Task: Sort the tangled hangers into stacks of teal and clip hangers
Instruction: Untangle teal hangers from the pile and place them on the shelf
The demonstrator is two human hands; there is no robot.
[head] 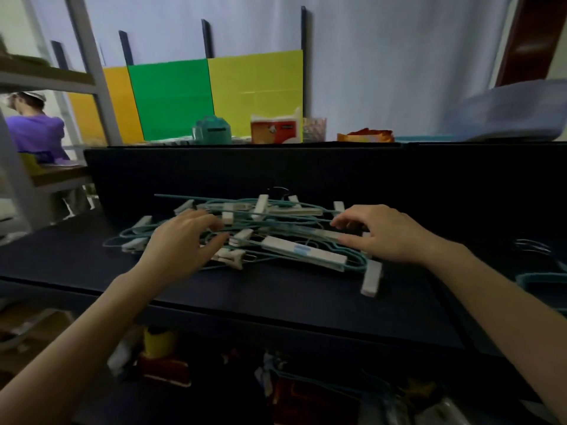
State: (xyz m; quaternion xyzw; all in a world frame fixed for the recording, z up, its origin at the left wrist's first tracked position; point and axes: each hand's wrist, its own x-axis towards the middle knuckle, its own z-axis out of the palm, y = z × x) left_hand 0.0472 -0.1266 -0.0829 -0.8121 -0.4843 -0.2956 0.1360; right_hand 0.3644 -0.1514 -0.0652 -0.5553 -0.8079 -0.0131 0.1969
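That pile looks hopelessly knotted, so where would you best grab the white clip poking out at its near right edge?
Probably pinch the white clip across its long sides near its free end, coming from the front right: it juts clear of the hanger pile onto the dark table, with nothing over it.

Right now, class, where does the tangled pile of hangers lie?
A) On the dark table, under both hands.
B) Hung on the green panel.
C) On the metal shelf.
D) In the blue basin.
A: the hanger pile lies on the dark table, with the left hand and right hand reaching over its two ends.
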